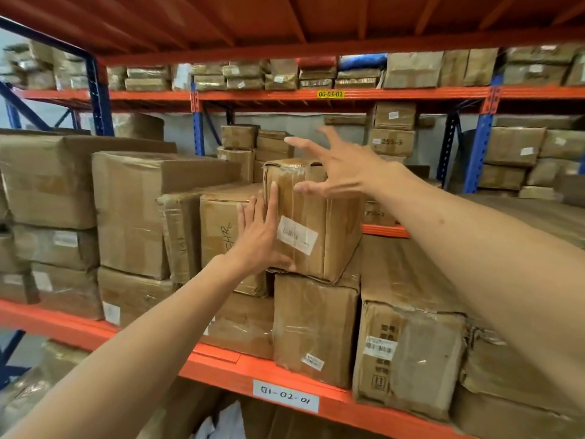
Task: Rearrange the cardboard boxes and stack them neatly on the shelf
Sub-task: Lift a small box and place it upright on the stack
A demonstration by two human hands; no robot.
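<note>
A taped cardboard box point(319, 223) with a white barcode label stands on top of a lower box point(313, 327) on the orange shelf point(221, 365). My left hand point(259, 239) lies flat against its left front edge, fingers straight and pointing up. My right hand point(342, 172) hovers with fingers spread wide over the box's upper right corner, thumb near its front face; it grips nothing. Just left of it, a box with handwriting point(221, 229) stands close beside.
Larger boxes point(133, 210) are stacked on the left of the shelf. A crumpled box point(408, 356) and a flat brown surface fill the right. A label "01-02-01" point(285, 396) marks the beam. More boxes fill the racks behind and above.
</note>
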